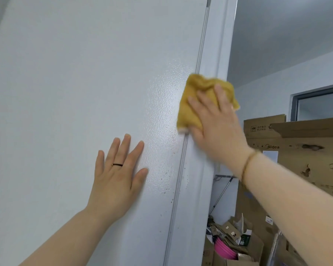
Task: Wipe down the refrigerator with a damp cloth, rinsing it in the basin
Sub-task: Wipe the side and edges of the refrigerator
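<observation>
The white refrigerator (81,89) fills the left and middle of the head view, its textured side panel speckled with small dark spots near the right edge. A yellow cloth (190,104) lies flat against that edge, over the seam with the door. My right hand (217,123) presses on the cloth with its fingers spread and straight. My left hand (119,173), wearing a dark ring, rests flat on the panel lower down and to the left, fingers straight. The basin is out of view.
To the right of the refrigerator stand tall cardboard boxes (296,150). Below them lie smaller boxes and a pink object (224,248) on the floor. A metal rack leg (222,192) leans behind the refrigerator. A window (319,104) is high on the right wall.
</observation>
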Demonstrator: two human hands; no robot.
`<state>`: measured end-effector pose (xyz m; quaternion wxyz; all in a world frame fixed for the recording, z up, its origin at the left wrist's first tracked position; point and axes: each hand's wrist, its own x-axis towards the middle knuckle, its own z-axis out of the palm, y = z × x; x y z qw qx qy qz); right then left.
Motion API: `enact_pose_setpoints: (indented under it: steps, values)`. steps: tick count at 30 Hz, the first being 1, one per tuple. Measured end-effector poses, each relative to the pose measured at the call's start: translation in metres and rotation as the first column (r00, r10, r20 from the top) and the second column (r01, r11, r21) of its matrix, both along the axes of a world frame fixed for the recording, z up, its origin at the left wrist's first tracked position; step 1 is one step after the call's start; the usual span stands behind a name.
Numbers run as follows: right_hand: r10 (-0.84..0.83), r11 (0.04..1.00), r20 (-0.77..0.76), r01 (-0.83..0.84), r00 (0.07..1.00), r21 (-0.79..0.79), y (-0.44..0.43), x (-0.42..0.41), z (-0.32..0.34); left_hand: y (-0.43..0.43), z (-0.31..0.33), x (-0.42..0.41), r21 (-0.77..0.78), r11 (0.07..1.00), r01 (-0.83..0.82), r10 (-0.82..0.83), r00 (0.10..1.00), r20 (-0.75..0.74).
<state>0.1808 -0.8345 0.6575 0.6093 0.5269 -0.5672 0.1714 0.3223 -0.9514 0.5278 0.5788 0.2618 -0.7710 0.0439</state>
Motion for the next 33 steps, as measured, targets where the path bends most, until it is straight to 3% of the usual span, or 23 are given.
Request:
enact_pose_setpoints:
  steps: [2,4,8,10,13,14,17,19,23,27,30,33]
  values:
    - [-0.04,0.999,0.212,0.035,0.976,0.028,-0.007,0.01,0.035,-0.003,-0.002,0.0,-0.021,1.0,0.004,-0.004,1.0,0.006]
    - [-0.084,0.996,0.263,0.071,0.961,0.056,-0.007,0.019,0.046,-0.004,-0.001,0.002,-0.025,1.0,0.001,-0.001,1.0,0.001]
    - [-0.15,0.986,-0.029,0.152,0.988,0.075,-0.008,0.007,-0.026,-0.001,0.002,0.004,0.001,1.0,0.01,-0.01,1.0,-0.024]
    - [-0.142,0.969,-0.125,0.163,0.982,0.183,-0.001,-0.005,-0.056,0.001,0.003,0.004,0.001,1.0,0.011,-0.011,1.0,-0.015]
    - [-0.135,0.967,-0.202,0.173,0.97,0.187,0.012,-0.004,-0.036,0.004,0.003,0.004,0.013,1.0,0.003,-0.003,1.0,-0.009]
    - [-0.145,0.97,-0.155,0.171,0.977,0.175,0.012,0.0,-0.02,0.004,0.003,0.003,0.014,1.0,0.002,-0.002,1.0,-0.009]
    - [-0.112,0.981,0.203,0.076,0.973,0.176,0.003,0.011,0.027,0.006,0.001,0.0,0.02,1.0,-0.003,0.003,1.0,-0.029]
    - [-0.124,0.986,0.265,0.089,0.956,0.139,-0.003,0.024,0.028,0.006,-0.002,-0.001,0.021,1.0,-0.006,0.007,0.998,-0.055]
    - [-0.174,0.983,0.026,0.172,0.984,0.068,-0.01,0.01,-0.057,0.004,-0.017,0.0,0.03,0.999,-0.013,0.014,0.999,-0.045]
    - [-0.149,0.962,-0.151,0.178,0.977,0.206,0.005,-0.007,-0.148,0.007,-0.021,0.002,0.054,0.999,-0.001,0.003,0.999,-0.04]
    - [-0.044,0.977,-0.271,0.098,0.962,0.187,0.011,-0.014,-0.133,0.008,-0.02,0.004,0.043,0.999,-0.001,0.002,1.0,-0.018]
    - [-0.044,0.988,-0.21,0.074,0.977,0.137,0.008,-0.012,-0.1,0.009,-0.021,0.004,0.022,1.0,-0.009,0.009,1.0,-0.026]
